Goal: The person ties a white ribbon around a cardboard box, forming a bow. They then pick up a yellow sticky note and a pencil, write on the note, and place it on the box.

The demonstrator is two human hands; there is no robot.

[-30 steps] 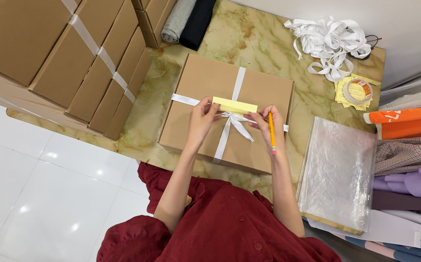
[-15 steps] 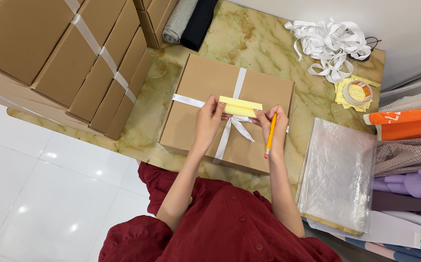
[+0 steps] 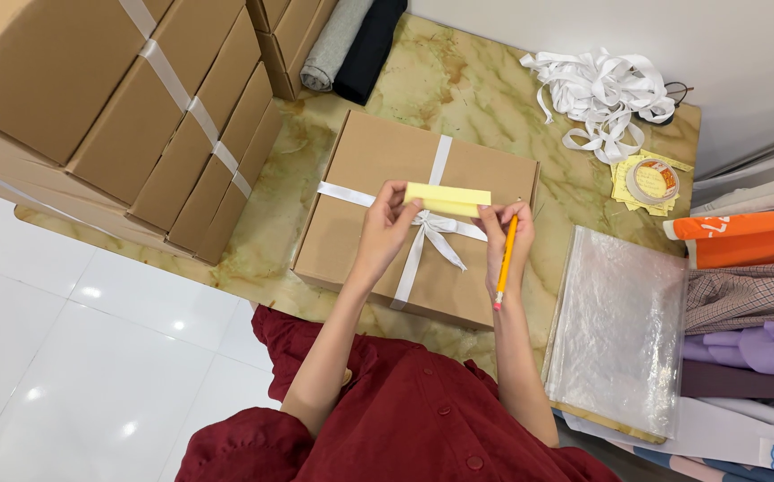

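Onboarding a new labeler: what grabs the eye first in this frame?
Centre: both hands hold a yellow paper strip over a brown cardboard box tied with white ribbon; the right hand also grips an orange pencil. More ribboned boxes are stacked at upper left, and loose white ribbon is piled at upper right.

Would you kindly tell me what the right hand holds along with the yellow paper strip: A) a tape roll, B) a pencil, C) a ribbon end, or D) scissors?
B: the right hand grips a pencil while pinching the yellow paper strip over the box.

A ribbon-tied brown box [image 3: 414, 219] under a yellow paper slip [image 3: 448, 198]; stacked brown boxes [image 3: 110, 107] at left.
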